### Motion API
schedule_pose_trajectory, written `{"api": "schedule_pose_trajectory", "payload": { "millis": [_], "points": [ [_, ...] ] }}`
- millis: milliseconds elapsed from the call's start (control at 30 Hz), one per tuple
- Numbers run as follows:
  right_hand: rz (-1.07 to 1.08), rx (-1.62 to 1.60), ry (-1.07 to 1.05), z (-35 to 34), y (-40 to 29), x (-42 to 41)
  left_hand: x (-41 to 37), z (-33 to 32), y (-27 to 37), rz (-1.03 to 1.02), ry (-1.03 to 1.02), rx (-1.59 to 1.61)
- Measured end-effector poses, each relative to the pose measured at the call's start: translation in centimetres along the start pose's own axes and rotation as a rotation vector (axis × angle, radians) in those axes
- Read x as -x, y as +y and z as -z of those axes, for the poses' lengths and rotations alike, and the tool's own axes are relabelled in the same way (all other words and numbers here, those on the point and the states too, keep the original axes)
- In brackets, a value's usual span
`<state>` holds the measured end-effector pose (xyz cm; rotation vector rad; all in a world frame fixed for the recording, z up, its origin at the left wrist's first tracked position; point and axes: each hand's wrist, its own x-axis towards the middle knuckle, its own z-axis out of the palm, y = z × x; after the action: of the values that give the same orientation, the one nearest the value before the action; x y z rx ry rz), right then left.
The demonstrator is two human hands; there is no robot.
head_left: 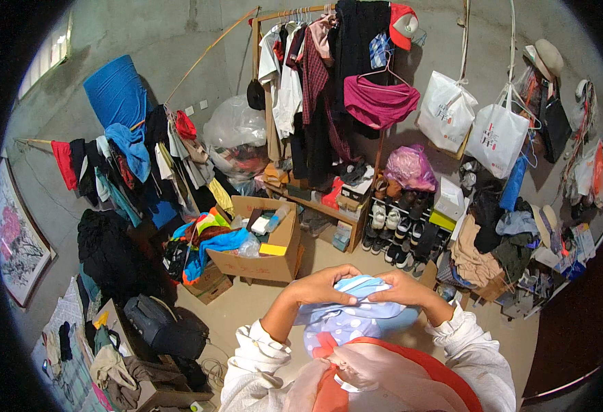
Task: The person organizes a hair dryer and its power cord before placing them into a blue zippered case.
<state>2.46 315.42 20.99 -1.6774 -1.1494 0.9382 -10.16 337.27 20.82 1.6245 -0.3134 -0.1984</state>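
Both hands meet in front of my body on a bunched light blue cloth (360, 286), with thumbs on top and fingers curled behind it. My left hand (324, 285) grips its left side and my right hand (401, 288) its right side. Below them hangs a pale blue fabric with white polka dots (350, 329); whether it belongs to the same piece I cannot tell. A red and pink scarf (383, 368) lies over my chest, just beneath the fabric.
An open cardboard box (252, 265) with mixed items stands ahead on the left. Beyond are a shoe rack (399, 206) and a clothes rail (293, 13). Piled clothes (474, 252) lie at right; a dark bag (152, 324) rests at left.
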Motion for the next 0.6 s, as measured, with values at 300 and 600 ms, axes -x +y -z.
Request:
{"api": "schedule_pose_trajectory", "payload": {
  "millis": [300,600],
  "points": [
    [0.231,-0.278,0.002,13.5,-1.0,0.7,-11.3,2.2,0.0,0.089,0.237,-0.146],
    [0.621,0.972,0.989,20.0,-2.0,-3.2,-21.5,4.6,6.1,-0.074,0.484,0.607]
  ]
}}
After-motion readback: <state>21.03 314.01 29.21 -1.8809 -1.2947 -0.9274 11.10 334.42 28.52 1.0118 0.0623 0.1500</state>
